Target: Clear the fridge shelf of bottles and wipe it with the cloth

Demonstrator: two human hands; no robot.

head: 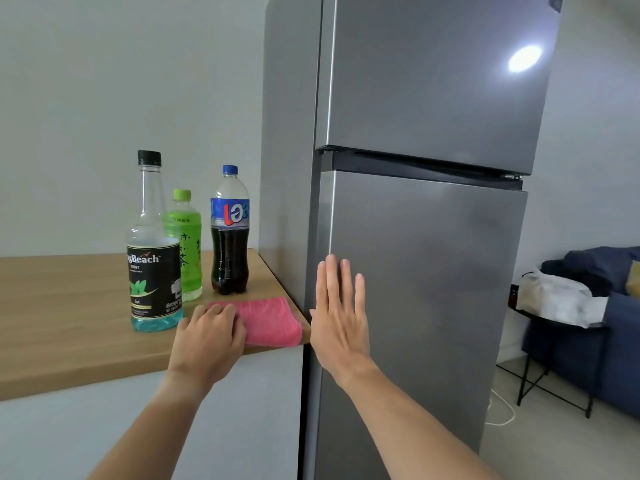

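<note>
The grey fridge (426, 271) stands shut, both doors closed, so its shelf is hidden. My right hand (341, 310) lies flat and open against the lower door near its left edge. Three bottles stand on the wooden counter (69, 323) left of the fridge: a tall clear mint syrup bottle (152, 268) with a black cap, a green tea bottle (185, 244) behind it, and a dark cola bottle (230, 233) with a blue cap. A folded pink cloth (273, 322) lies at the counter's right corner. My left hand (211, 336) rests on the cloth's left end, fingers curled over it.
A white cabinet front (156, 427) runs below the counter. To the right of the fridge stand a small black side table (554, 358) with a white bag on it and a dark blue sofa (606, 306). A white cable lies on the floor there.
</note>
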